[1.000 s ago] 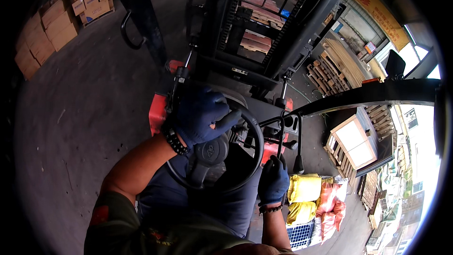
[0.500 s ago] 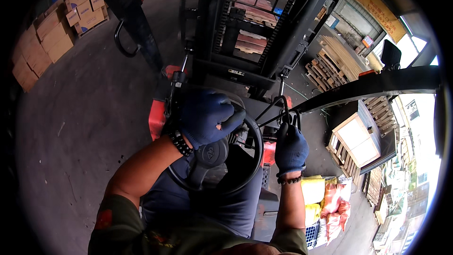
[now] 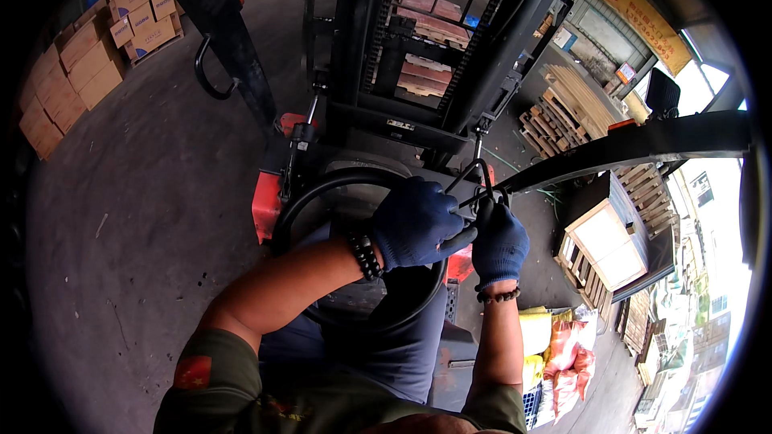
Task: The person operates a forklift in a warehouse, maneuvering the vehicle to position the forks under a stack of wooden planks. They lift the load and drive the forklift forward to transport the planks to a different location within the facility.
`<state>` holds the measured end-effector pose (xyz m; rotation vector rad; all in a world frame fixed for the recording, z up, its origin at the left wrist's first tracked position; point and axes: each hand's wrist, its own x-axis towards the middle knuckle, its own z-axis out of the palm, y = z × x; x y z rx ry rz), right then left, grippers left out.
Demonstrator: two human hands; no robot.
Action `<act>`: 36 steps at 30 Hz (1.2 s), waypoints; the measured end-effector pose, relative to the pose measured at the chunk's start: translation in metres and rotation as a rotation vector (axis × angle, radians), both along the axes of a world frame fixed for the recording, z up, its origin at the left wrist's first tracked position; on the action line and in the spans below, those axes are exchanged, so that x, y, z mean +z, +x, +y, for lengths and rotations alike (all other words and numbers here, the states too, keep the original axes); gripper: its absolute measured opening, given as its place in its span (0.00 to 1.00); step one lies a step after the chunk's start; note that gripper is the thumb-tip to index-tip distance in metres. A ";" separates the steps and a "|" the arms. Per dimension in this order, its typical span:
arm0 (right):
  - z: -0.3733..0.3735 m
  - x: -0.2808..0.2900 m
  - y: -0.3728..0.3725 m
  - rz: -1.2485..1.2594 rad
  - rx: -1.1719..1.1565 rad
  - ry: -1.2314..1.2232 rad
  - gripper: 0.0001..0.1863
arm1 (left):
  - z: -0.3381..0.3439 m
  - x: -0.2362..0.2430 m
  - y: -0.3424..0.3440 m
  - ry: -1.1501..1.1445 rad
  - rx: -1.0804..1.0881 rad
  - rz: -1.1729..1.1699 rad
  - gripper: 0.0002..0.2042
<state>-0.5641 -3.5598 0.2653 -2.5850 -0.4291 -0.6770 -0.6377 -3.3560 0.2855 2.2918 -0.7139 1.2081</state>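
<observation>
I sit at a forklift's black steering wheel [image 3: 320,182]. My left hand [image 3: 414,221], in a navy glove, is curled over the wheel's right side, covering what it grips there. My right hand [image 3: 498,245], gloved alike, is closed on the black control levers [image 3: 485,175] right of the wheel, close beside my left fingers. The black mast [image 3: 351,40] rises ahead, with red body panels [image 3: 267,206] at its foot.
Cartons [image 3: 92,76] are stacked at the far left. Stacked pallets and boards [image 3: 563,108] stand front right, with a wooden crate [image 3: 603,241] and yellow and red sacks [image 3: 565,345] along the right. A curved black frame [image 3: 627,141] crosses at right.
My left hand has swung rightward and slightly down as the wheel turned. My right hand has moved up and right along the levers over the last second.
</observation>
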 end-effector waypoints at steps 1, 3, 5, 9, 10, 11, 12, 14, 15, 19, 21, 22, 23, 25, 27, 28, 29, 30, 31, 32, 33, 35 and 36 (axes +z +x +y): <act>0.001 -0.002 0.014 -0.003 0.007 0.005 0.18 | -0.001 0.002 0.010 0.022 -0.016 0.048 0.18; 0.006 -0.002 0.043 0.002 0.002 0.010 0.19 | -0.005 0.003 0.037 0.025 -0.074 0.050 0.18; 0.013 0.000 0.072 0.017 -0.024 0.010 0.19 | -0.008 0.004 0.063 0.038 -0.125 0.071 0.18; 0.030 0.017 0.119 0.037 -0.037 -0.001 0.20 | -0.008 0.007 0.102 0.151 -0.189 0.144 0.15; 0.033 0.021 0.129 0.027 -0.022 -0.004 0.20 | -0.009 0.001 0.111 0.129 -0.215 0.152 0.15; 0.037 0.024 0.137 0.016 -0.004 -0.007 0.20 | -0.010 -0.004 0.117 0.106 -0.239 0.160 0.14; 0.040 0.025 0.143 0.027 -0.004 -0.006 0.20 | -0.011 -0.009 0.121 0.083 -0.262 0.168 0.14; 0.044 0.026 0.153 0.046 -0.010 -0.004 0.20 | -0.011 -0.012 0.123 0.115 -0.265 0.192 0.13; 0.043 0.025 0.159 0.041 -0.018 0.000 0.20 | -0.011 -0.009 0.123 0.146 -0.270 0.178 0.14; 0.048 0.031 0.173 0.034 -0.028 -0.005 0.20 | -0.012 -0.020 0.125 0.220 -0.233 0.200 0.14; 0.050 0.031 0.178 0.017 -0.026 -0.004 0.21 | -0.013 -0.027 0.125 0.219 -0.240 0.221 0.14; 0.051 0.028 0.180 -0.001 -0.022 0.001 0.21 | -0.013 -0.030 0.124 0.218 -0.243 0.232 0.14; 0.053 0.027 0.182 -0.016 -0.018 0.007 0.22 | -0.012 -0.034 0.123 0.217 -0.253 0.223 0.14; 0.057 0.027 0.183 -0.003 -0.011 0.004 0.22 | -0.009 -0.043 0.116 0.211 -0.263 0.212 0.14; 0.056 0.027 0.185 -0.006 -0.017 0.003 0.21 | -0.010 -0.050 0.106 0.205 -0.267 0.211 0.14; 0.056 0.028 0.187 -0.011 -0.019 0.004 0.20 | -0.009 -0.052 0.103 0.204 -0.264 0.213 0.14; 0.058 0.028 0.189 -0.013 -0.020 0.001 0.19 | -0.008 -0.054 0.100 0.200 -0.260 0.219 0.14; 0.059 0.029 0.192 -0.015 -0.016 0.004 0.19 | -0.006 -0.055 0.098 0.200 -0.256 0.223 0.14; 0.061 0.031 0.194 -0.016 -0.012 0.008 0.19 | -0.004 -0.056 0.098 0.196 -0.257 0.231 0.14; 0.063 0.032 0.197 -0.018 -0.007 0.012 0.18 | -0.002 -0.057 0.098 0.191 -0.256 0.240 0.14; 0.065 0.031 0.201 -0.020 -0.010 -0.001 0.19 | 0.001 -0.059 0.100 0.183 -0.260 0.254 0.14; 0.072 0.029 0.212 -0.026 -0.016 -0.025 0.19 | 0.010 -0.059 0.106 0.180 -0.262 0.263 0.14; 0.076 0.030 0.218 -0.025 -0.020 -0.024 0.20 | 0.015 -0.058 0.110 0.186 -0.261 0.259 0.14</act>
